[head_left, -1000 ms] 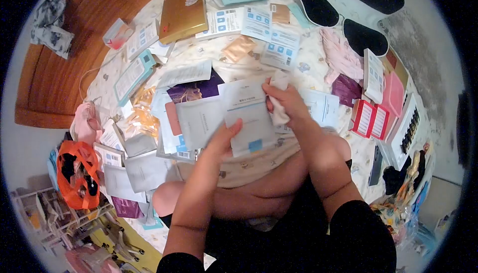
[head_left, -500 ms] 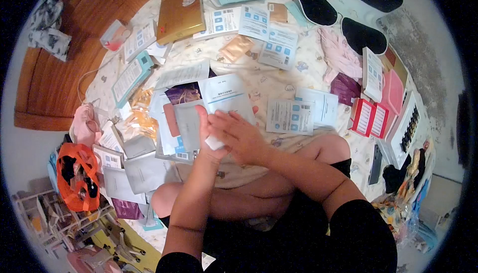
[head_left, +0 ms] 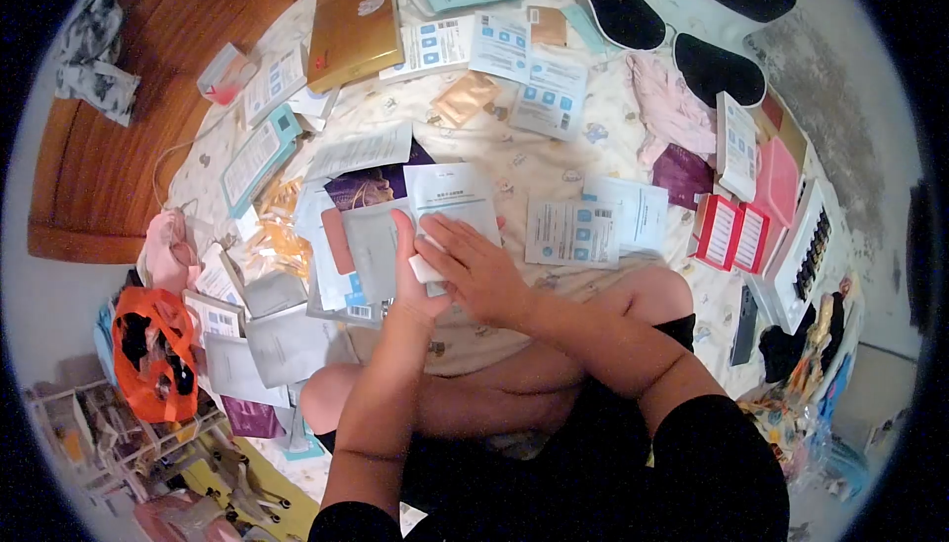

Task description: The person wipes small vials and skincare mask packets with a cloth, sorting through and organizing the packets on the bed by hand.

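Note:
A white sachet (head_left: 455,189) with a printed front and a blue line stands tilted in front of me. My left hand (head_left: 415,280) supports it from behind, thumb up along its left edge and fingertips showing past the right edge. Across the lower front lies my right hand (head_left: 476,263), fingers together and nearly flat. Under its fingers a small white piece (head_left: 426,269) pokes out on the left; I cannot make out its kind. Just left are a grey sachet (head_left: 374,246), a purple sachet (head_left: 366,186) and a pinkish-brown strip (head_left: 337,241).
White sachets (head_left: 573,232) lie to the right, near a red-and-white box (head_left: 730,234). A gold box (head_left: 356,33) and a gold sachet (head_left: 467,99) are farther back. An orange bag (head_left: 155,354) stands left, beside grey sachets (head_left: 292,344). Black eye-shaped panels (head_left: 720,68) lie at back right.
The white sachet has come slightly down toward me. My right hand has slid a little up its front, and the small white piece has shifted up with it.

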